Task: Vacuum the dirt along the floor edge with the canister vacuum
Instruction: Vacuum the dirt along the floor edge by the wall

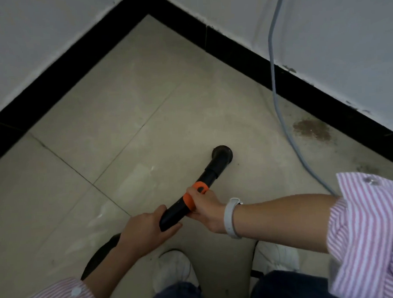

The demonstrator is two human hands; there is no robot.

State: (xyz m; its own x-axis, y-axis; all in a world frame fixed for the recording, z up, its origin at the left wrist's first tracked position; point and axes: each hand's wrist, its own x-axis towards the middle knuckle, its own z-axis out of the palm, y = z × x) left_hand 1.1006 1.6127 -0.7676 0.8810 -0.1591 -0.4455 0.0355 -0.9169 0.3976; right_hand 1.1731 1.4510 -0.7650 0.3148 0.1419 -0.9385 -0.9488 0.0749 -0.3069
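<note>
A: You had both hands on the vacuum wand (193, 194). Your left hand (147, 229) wrapped its fingers round the near end of the black tube. Your right hand (205, 205) gripped it at the orange collar (194, 195), fingers curled tight.

B: Where was the wand then?

A: It was out in front of your white shoes (174, 270), over the tile floor (120, 107). Its long line ran from your hands, low and left, up and to the right. The round nozzle (223, 154) pointed away from you and sat down by the floor, I think touching it.

B: And the dirt?

A: The brown dirt patch (311, 130) lay well to the right of the nozzle, just beside the black baseboard (324, 92). A grey cable (277, 99) ran across the floor between them.

B: So how should you have done it well?

A: I think you needed to swing the nozzle right, lift it over the cable so it didn't snag, keep it flat and low, and go slowly along the edge.
</note>
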